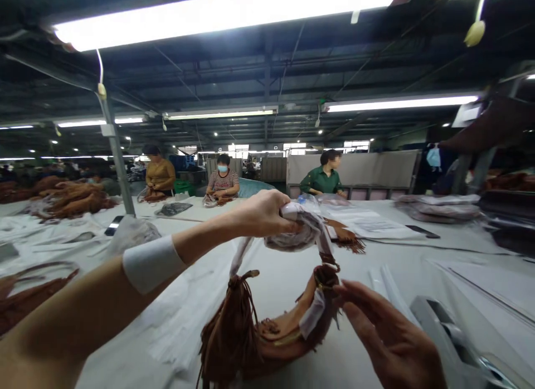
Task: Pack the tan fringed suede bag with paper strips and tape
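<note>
The left arm (106, 300) stretched toward the far edge of the counter (271, 291), its hand (267, 213) knuckles up, fingers (288, 225) curled in a grip. The right hand (397, 339), lower and nearer, held its fingers loosely extended, thumb apart.

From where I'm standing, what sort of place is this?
Probably a bag workshop: there's a fringed bag before you, people across the table handling brown goods, and long lights overhead.
</note>
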{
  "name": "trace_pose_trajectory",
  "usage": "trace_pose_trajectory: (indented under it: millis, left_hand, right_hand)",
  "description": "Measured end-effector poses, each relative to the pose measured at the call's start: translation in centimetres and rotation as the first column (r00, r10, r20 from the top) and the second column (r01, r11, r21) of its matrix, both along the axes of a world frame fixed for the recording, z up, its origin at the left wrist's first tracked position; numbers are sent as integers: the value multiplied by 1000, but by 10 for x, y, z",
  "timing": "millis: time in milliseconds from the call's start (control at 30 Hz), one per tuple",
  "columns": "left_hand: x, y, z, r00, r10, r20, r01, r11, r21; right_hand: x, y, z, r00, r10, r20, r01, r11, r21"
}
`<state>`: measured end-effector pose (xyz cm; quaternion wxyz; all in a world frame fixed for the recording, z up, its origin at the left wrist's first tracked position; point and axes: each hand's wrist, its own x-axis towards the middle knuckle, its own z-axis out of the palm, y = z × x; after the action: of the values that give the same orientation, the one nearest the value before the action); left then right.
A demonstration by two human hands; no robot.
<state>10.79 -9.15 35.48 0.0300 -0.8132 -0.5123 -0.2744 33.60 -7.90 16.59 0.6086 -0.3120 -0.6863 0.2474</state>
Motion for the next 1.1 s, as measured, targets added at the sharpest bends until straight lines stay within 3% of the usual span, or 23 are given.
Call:
trace_pose_trajectory:
  millis: [100, 200, 300, 433, 533, 633, 733, 833, 967, 1100]
  left_hand:
    - [2, -23, -3, 1000, -18, 19, 18, 1000, -12]
    - [1, -50, 2, 997, -31, 66, 33, 999, -28]
    - [3, -78, 11, 992, -45, 116, 47, 999, -19]
    - [9, -106, 22, 983, -80, 165, 86, 996, -29]
    - [8, -103, 25, 977, -85, 197, 99, 993, -62]
    - [1, -71, 12, 970, -43, 238, 83, 984, -160]
    - [-13, -14, -24, 958, -83, 276, 175, 928, -329]
    - [-29, 57, -79, 951, -106, 289, 223, 884, -411]
    - [-52, 147, -158, 960, 48, 275, 86, 886, -456]
    - [-74, 220, -221, 952, 166, 258, -17, 869, -494]
  right_hand:
    - [12, 6, -14, 991, -107, -77, 108, 994, -2]
    - [30, 26, -25, 994, -102, 33, 100, 994, 47]
    - [43, 32, -30, 977, 44, 211, -42, 999, -13]
    - [48, -4, -22, 923, 316, 217, -270, 938, -219]
    - [48, -38, -15, 925, 346, 160, -272, 893, -360]
    - [46, -46, -22, 949, 278, 149, -185, 873, -452]
    - [40, -22, -50, 951, 280, 131, -177, 841, -512]
    - [29, 20, -89, 941, 325, 94, -212, 783, -585]
    - [10, 84, -132, 939, 307, 153, -154, 776, -611]
    - [-6, 146, -160, 926, 299, 229, -86, 760, -644]
